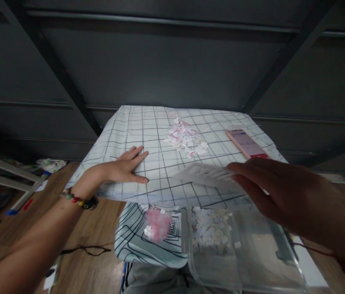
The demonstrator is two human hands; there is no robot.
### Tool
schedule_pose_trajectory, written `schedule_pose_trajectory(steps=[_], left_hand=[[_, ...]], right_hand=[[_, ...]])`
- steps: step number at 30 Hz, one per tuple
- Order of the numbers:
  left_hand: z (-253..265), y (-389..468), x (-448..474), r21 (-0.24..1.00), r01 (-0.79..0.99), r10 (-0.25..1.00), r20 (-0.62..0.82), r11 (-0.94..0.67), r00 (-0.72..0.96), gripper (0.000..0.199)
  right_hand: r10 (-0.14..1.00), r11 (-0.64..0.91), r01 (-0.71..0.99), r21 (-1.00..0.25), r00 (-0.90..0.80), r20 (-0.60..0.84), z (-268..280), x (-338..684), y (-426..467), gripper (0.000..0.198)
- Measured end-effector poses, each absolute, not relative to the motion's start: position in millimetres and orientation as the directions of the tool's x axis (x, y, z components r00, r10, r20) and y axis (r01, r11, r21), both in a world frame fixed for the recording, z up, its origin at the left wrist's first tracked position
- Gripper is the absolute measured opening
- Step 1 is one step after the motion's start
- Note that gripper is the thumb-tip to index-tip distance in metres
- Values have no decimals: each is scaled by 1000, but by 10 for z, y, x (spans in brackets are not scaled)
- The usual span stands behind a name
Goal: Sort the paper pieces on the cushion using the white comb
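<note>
Left hand: I have my left hand [125, 165] palm down on the checked cloth [148, 122], fingers spread and holding nothing; a beaded bracelet [76, 199] circles the wrist.
Right hand: my right hand [278, 183] is closed on one end of a white slotted piece [209, 173], thumb and fingers pinching it; both look slightly blurred.
White slotted piece: I see it reaching leftward from the right hand, over the near part of the cloth; I cannot tell whether it touches the surface.
Paper scraps: a loose pile of white and pink paper scraps [182, 135] lies on the cloth, beyond the slotted piece and well apart from it.
Phone: to the right of the pile a pink-edged phone [246, 143] lies with its screen lit.
Clear container: below the table's near edge, on the right, I view a clear container [215, 271] with small white bits [211, 226] in its left part.
Patterned pad: just beside it, a pale blue pad [129, 243] with black lines bears a pink-and-white clump [158, 224].
Backdrop: dark panels [172, 61] stand behind.
</note>
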State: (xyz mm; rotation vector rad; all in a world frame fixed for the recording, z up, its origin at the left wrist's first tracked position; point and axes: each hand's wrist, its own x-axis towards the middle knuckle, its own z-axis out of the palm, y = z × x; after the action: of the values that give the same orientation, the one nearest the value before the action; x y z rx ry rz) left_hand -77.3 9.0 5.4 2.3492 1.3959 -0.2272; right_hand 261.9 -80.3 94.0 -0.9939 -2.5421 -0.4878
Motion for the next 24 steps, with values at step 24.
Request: schedule_pose_trajectory(steps=[24], left_hand=[[84,920,130,414,729,779,-72,-545,623,104]], right_hand=[[641,509,823,251,-558,527,606,3172,191,24]])
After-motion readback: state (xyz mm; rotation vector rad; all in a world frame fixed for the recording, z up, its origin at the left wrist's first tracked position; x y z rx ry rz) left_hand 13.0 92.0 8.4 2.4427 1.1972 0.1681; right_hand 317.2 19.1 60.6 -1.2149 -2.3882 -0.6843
